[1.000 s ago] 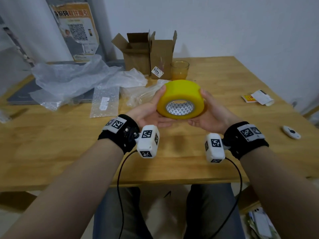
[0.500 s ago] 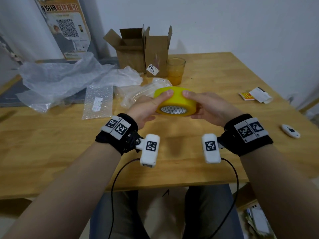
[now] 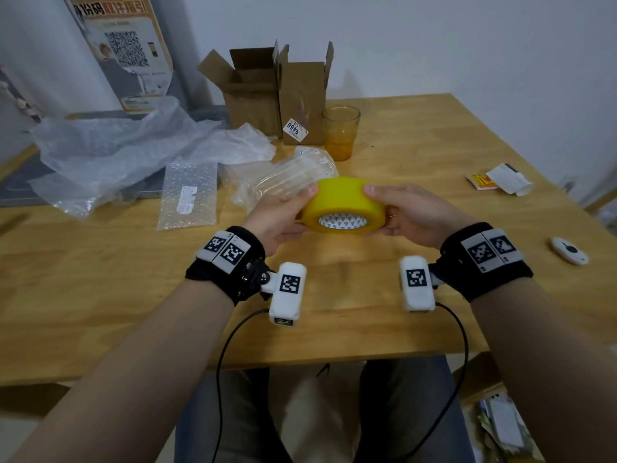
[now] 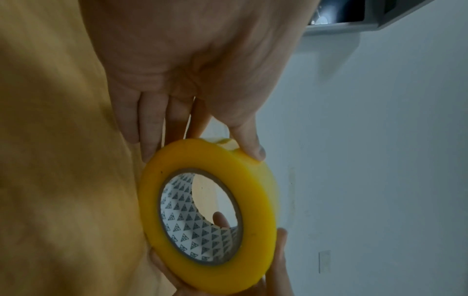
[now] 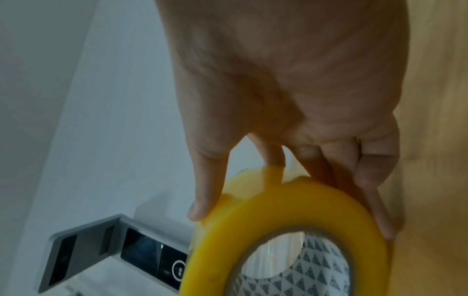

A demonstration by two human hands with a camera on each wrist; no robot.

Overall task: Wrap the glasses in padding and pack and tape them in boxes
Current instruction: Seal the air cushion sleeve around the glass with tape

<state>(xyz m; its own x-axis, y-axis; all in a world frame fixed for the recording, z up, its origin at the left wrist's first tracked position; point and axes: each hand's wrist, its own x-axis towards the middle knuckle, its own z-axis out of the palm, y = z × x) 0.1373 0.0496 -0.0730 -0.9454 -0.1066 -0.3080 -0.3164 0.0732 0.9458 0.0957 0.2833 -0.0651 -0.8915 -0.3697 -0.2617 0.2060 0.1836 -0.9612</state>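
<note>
While the wooden table [image 3: 417, 135] by the white wall carries open boxes [image 3: 277, 95], a glass [image 3: 340, 132] and bubble wrap [image 3: 188, 195], the left hand [image 3: 277, 215] and right hand [image 3: 414, 213] grip the tape roll [image 3: 344, 205] above it, tilted flatter than a second ago.

A white sticker [image 3: 295, 129] on the front of the right-hand box [image 3: 303, 101] reads "9946" as it hangs, or "9466" turned the other way; its finer print is too small to read. The poster [image 3: 125, 51] on the wall carries a QR code and a red headline, mirrored and not legible. The label [image 3: 187, 200] on the bubble bag [image 3: 188, 195] is too small to read.
</note>
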